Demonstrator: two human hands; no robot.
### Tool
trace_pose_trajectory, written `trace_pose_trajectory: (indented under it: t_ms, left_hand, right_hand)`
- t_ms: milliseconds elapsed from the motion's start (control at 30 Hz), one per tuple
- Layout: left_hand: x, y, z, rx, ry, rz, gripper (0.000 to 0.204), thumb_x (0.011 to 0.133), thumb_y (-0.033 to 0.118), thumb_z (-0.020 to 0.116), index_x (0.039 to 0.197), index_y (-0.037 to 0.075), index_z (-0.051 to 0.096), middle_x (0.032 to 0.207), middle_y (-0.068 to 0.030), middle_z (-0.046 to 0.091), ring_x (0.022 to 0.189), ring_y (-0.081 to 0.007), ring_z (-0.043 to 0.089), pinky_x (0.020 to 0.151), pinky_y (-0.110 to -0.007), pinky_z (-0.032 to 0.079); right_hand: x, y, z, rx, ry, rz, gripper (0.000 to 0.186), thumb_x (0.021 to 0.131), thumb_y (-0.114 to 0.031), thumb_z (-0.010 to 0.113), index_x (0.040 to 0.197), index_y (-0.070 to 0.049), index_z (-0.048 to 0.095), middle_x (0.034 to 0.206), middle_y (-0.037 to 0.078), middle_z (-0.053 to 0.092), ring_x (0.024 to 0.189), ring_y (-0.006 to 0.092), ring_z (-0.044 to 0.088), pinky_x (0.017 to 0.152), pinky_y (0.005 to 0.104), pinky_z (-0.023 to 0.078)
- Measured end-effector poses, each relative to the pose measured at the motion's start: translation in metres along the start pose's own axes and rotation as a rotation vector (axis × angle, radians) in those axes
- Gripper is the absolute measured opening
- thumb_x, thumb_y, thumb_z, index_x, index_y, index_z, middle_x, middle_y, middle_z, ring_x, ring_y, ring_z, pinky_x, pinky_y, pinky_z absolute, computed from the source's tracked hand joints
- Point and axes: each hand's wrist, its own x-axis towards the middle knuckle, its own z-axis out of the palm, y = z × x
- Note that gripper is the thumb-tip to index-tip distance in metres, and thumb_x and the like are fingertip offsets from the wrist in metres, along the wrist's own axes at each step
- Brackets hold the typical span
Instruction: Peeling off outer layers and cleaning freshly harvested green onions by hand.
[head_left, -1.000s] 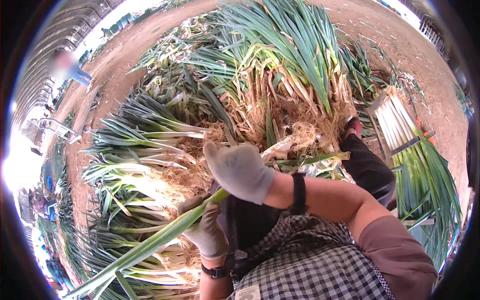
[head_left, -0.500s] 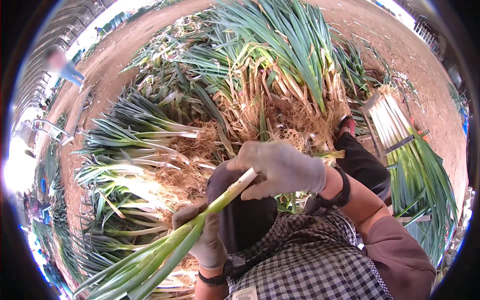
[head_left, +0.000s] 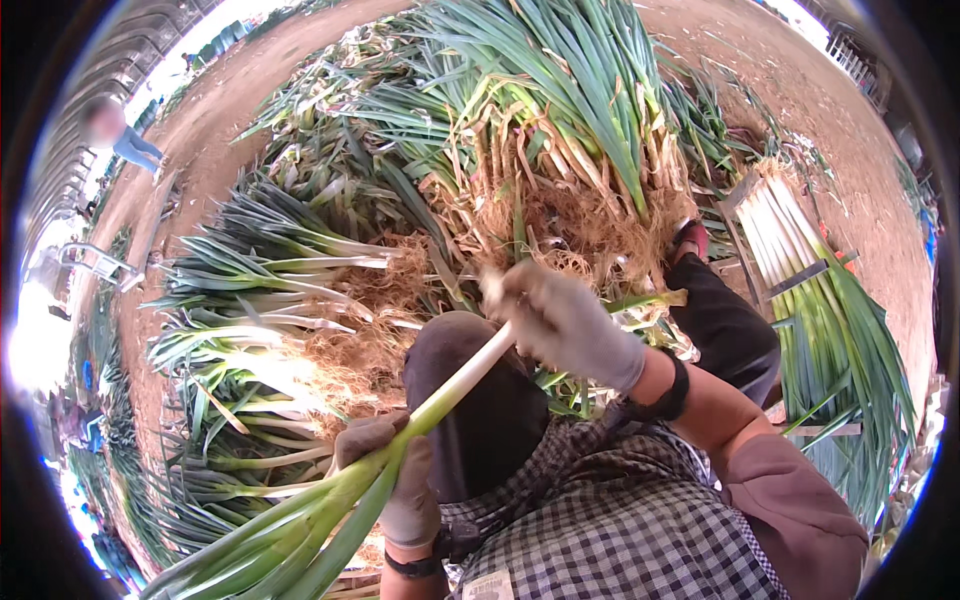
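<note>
My left hand (head_left: 405, 480), in a pale work glove, is wrapped round a long green onion (head_left: 465, 378) where its white shank turns green. Its leaves fan out toward the lower left. The stalk slants up over my dark trouser knee to my right hand (head_left: 570, 322), gloved too. That hand's fingers are curled in at the root end, and motion blurs the fingertips, so their exact grip is unclear. Beyond my hands, a heap of untrimmed green onions (head_left: 590, 110) shows brown, tangled roots. More rooted stalks (head_left: 300, 262) lie in a row on my left.
At the right, clean white-shanked green onions (head_left: 800, 250) lie bunched in a frame with a dark strap (head_left: 797, 280) across them. Loose leaf litter (head_left: 350, 150) covers the ground ahead. A person (head_left: 135, 145) is far off at the left, near a metal frame (head_left: 100, 262).
My right hand has moved slightly toward the root end, its fingers now curled in. More smooth white shank shows between my hands. My left hand keeps its hold.
</note>
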Motion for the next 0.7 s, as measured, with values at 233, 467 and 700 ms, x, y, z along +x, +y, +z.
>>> trace_pose_trajectory:
  t_ms: [233,467,700]
  left_hand:
    - [-0.007,-0.009,-0.018,-0.046,0.042,0.099,0.029,0.075,0.006,0.074,0.091,0.003,0.049,0.089,-0.0120,0.057,0.073,-0.0165,0.055,0.059,-0.023,0.045]
    - [-0.001,0.004,-0.054,-0.223,-0.039,-0.007,0.022,0.081,0.008,0.064,0.091,0.007,0.044,0.084,-0.0057,0.044,0.083,-0.0183,0.048,0.081,-0.035,0.044]
    - [-0.005,0.010,-0.097,0.243,-0.155,0.283,0.044,0.068,0.015,0.082,0.088,0.011,0.043,0.082,-0.0029,0.044,0.078,-0.0186,0.047,0.077,-0.036,0.044]
  right_hand:
    - [-0.005,0.065,-0.066,0.675,0.643,0.732,0.020,0.096,-0.021,0.045,0.089,-0.006,0.055,0.067,-0.001,0.052,0.048,0.0100,0.041,0.048,0.0287,0.044]
    - [-0.144,0.292,-0.243,-0.086,0.813,0.496,0.009,0.088,-0.011,0.058,0.086,-0.004,0.054,0.079,0.003,0.058,0.059,0.0146,0.059,0.053,0.0311,0.051]
    - [-0.042,0.116,-0.113,-0.021,0.069,0.437,0.044,0.087,-0.026,0.066,0.124,-0.005,0.056,0.105,0.010,0.066,0.073,0.0172,0.069,0.062,0.0244,0.055]
